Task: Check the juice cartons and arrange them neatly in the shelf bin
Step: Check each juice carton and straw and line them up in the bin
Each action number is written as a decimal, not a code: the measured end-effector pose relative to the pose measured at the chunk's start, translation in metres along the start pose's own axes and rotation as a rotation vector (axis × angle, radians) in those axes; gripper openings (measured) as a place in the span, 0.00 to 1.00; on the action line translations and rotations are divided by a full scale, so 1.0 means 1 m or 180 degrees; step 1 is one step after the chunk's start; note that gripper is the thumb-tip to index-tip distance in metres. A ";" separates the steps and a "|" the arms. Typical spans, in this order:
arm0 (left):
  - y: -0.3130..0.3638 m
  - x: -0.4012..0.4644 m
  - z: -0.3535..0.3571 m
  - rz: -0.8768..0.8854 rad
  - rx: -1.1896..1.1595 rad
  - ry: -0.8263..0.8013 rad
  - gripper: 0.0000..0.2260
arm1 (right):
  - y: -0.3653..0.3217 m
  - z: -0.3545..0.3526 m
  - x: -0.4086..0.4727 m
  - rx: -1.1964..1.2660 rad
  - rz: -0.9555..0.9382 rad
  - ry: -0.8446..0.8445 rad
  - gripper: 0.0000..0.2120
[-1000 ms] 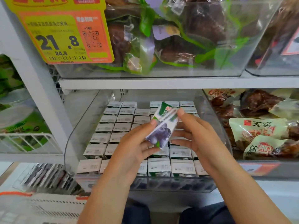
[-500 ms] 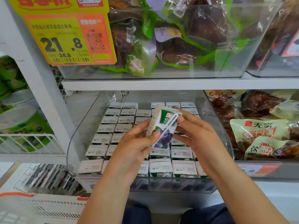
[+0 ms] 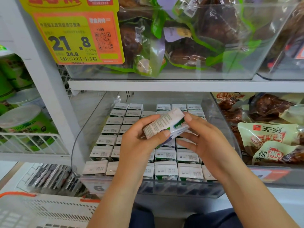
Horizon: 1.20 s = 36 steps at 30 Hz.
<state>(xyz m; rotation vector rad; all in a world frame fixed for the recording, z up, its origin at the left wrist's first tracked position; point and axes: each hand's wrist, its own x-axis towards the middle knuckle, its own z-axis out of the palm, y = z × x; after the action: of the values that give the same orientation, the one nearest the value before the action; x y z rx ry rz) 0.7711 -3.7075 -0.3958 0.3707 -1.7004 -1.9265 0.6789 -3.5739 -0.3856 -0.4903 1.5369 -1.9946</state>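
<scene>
A small juice carton (image 3: 164, 124), white with green and purple print, lies tilted on its side above the clear shelf bin (image 3: 218, 116). My left hand (image 3: 139, 143) grips its lower end, thumb across the printed side panel. My right hand (image 3: 204, 139) pinches its upper end with thumb and fingertips, the other fingers spread below. Inside the bin, several rows of upright juice cartons (image 3: 166, 168) stand packed, their white tops showing. My hands hide the cartons in the middle of the bin.
Clear bins of bagged meat (image 3: 181, 40) sit on the shelf above, with a yellow-orange price tag (image 3: 75, 35) at the left. Snack packets (image 3: 269, 139) fill the bin to the right. Green tubs (image 3: 24, 122) stand left, behind a white upright. A white basket (image 3: 41, 211) lies bottom left.
The carton has been turned in my hands: from showing its purple fruit front to lying on its side with the fine-print panel up. Both hands stayed over the bin.
</scene>
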 end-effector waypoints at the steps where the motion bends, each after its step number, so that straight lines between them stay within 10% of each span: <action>1: 0.000 -0.001 0.001 0.0053 0.0031 0.0050 0.16 | 0.001 0.001 0.000 -0.0054 0.0037 0.0038 0.22; 23: -0.004 -0.001 0.000 0.0405 0.1092 -0.0033 0.15 | 0.003 0.003 0.002 0.0344 0.0127 0.0312 0.08; 36: 0.007 -0.003 -0.002 -0.0616 0.0764 -0.0890 0.20 | 0.002 -0.001 0.001 0.0195 -0.0264 0.0076 0.16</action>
<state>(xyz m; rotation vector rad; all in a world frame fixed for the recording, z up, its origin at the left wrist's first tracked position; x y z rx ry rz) 0.7762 -3.7076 -0.3900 0.3804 -2.1591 -1.9880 0.6777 -3.5746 -0.3876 -0.5148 1.4868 -2.1110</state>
